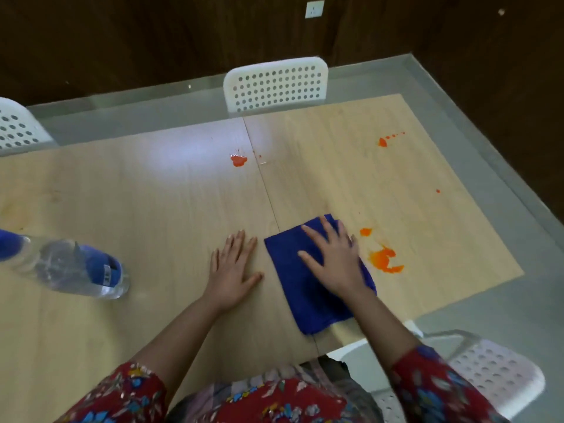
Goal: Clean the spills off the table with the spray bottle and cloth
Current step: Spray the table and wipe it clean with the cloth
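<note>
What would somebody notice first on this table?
A big orange splotch glows near the right edge of the pale wooden table, with smaller orange spots farther back. Right beside the splotch, the right hand presses flat on a dark blue cloth. A clear spray bottle with blue parts is at the far left.

The right hand (pixel 332 264) lies flat on a blue cloth (pixel 308 288) at lower centre of the wooden surface (pixel 152 193), just left of an orange spill (pixel 385 260). The left hand (pixel 233 267) rests flat beside it. A spray bottle (pixel 70 267) stands at far left.
</note>
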